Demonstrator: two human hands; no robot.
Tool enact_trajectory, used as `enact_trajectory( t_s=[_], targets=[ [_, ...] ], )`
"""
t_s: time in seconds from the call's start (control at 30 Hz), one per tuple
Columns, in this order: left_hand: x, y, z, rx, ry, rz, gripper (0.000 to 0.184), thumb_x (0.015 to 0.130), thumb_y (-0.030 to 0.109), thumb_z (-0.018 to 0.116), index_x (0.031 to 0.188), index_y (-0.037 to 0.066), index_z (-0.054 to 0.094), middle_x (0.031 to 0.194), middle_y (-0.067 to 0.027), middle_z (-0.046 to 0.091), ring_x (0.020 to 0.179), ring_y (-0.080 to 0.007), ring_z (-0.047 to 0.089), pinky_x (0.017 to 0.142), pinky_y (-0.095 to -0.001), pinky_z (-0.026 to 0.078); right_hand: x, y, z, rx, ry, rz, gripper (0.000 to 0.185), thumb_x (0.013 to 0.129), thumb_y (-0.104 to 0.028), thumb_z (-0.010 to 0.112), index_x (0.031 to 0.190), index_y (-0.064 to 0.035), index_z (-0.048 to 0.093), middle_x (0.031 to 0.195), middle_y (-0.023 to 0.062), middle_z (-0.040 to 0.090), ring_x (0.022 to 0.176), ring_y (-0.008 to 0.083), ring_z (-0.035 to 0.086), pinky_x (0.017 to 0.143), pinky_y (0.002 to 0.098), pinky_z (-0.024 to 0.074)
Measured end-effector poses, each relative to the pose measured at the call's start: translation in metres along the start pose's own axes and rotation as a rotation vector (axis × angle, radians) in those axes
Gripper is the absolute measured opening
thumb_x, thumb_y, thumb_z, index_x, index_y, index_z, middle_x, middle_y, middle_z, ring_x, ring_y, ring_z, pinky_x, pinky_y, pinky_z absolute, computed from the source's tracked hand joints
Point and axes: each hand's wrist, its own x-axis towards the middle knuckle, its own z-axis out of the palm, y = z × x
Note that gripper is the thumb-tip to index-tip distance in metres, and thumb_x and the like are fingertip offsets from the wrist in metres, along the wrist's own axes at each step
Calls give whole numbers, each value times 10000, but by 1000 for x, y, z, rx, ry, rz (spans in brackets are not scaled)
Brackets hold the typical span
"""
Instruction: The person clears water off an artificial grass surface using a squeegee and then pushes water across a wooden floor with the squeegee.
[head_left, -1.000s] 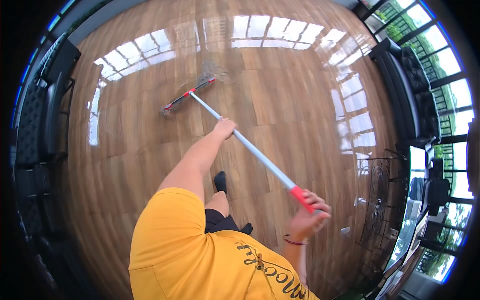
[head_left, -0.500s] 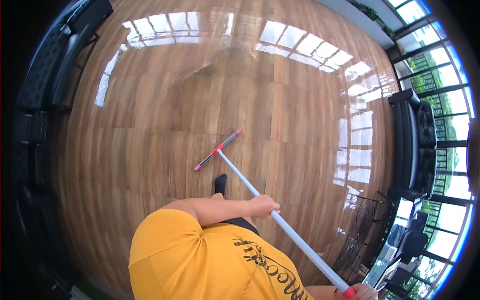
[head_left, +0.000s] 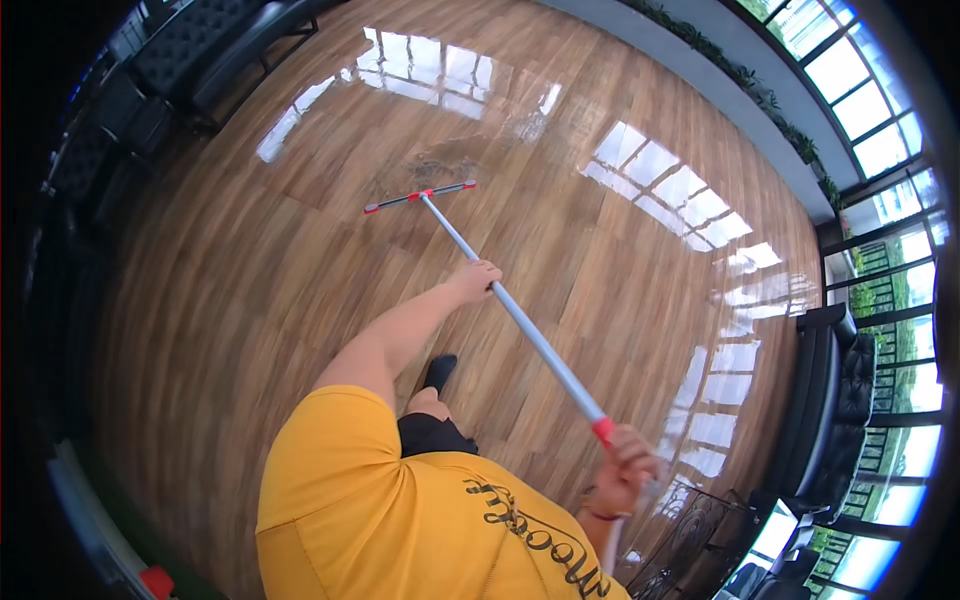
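A floor squeegee (head_left: 545, 350) with a long grey pole slants across the middle of the view. Its red and grey head (head_left: 425, 195) rests on the wood floor, farthest from me. My left hand (head_left: 475, 281), on a stretched arm, is closed around the pole not far above the head. Near the pole's upper end, my right hand (head_left: 627, 468) grips it just past a red collar; this hand is slightly blurred. Right beyond the head lies a dirty, wet-looking patch (head_left: 430, 168) on the floor.
Wood floor (head_left: 330, 290) spreads around me, shiny with window reflections. A black tufted sofa (head_left: 835, 400) stands on the right, another black sofa (head_left: 215, 55) at upper left. A planter ledge (head_left: 740, 110) runs along the far right. Dark wrought-iron metalwork (head_left: 690, 545) is at lower right.
The squeegee head has moved away from me, up to the dirty patch. My left arm has stretched forward, and my right hand has come up and inward with the pole. The view has turned.
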Motion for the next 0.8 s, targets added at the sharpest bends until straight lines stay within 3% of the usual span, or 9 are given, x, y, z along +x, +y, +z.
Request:
enact_trajectory(
  t_s=[0.1,0.23,0.37,0.43,0.57,0.63,0.7,0.73,0.8],
  targets=[
    [-38,110,-20,-139,108,190,158,693,127,693,766,121,553,746,-51,578,819,-273,584,764,-420,457,-3,-92,-61,164,-113,-100,419,837,-266,648,537,-102,405,494,39,459,426,158,454,464,292,387],
    [-111,213,-9,-302,-76,279,119,741,108,660,782,118,549,784,-53,590,823,-268,595,724,-390,470,-11,-179,-105,340,-316,-244,384,843,-246,687,577,-92,458,492,41,492,382,128,481,420,236,425],
    [-184,254,9,-254,-120,227,166,728,126,671,743,93,509,744,-75,573,797,-274,584,653,-380,473,-29,-202,-110,360,-417,-210,323,877,-309,551,633,-118,461,549,-24,498,446,90,479,443,228,407],
    [-211,262,-2,-294,-231,75,119,769,184,660,797,119,565,794,-91,598,845,-304,595,695,-408,468,-26,-197,-124,475,-611,19,309,858,-173,673,633,-68,491,498,54,521,413,161,536,460,272,488],
    [-244,245,-16,-270,-376,-91,174,762,244,672,758,106,565,752,-113,588,840,-321,593,671,-430,460,12,-155,-102,680,-686,87,286,879,-150,629,653,-65,476,529,67,547,393,156,526,408,278,470],
    [-256,210,-12,-323,-430,-84,152,741,231,683,764,114,589,780,-112,607,817,-329,598,673,-435,467,20,-121,-91,681,-530,171,294,859,-145,617,636,-83,437,494,33,492,345,125,458,368,270,438],
    [-268,166,-4,-502,-391,-39,154,771,279,665,846,145,653,830,-110,651,790,-332,628,656,-419,498,15,-72,-78,810,-183,363,287,839,-164,599,632,-101,411,456,-7,393,322,95,393,328,254,378],
    [-255,179,-52,-581,-422,-113,163,784,283,663,866,142,676,795,-132,651,788,-342,630,680,-401,506,22,-46,-70,792,-199,425,273,834,-169,592,636,-104,416,466,-16,366,325,95,371,318,249,347],
    [-285,124,-21,-503,-460,-295,183,780,271,673,858,105,673,770,-162,638,778,-360,622,680,-397,501,41,0,-43,770,-165,539,273,838,-198,586,641,-107,421,490,-22,351,341,99,348,327,254,331]
  ],
)
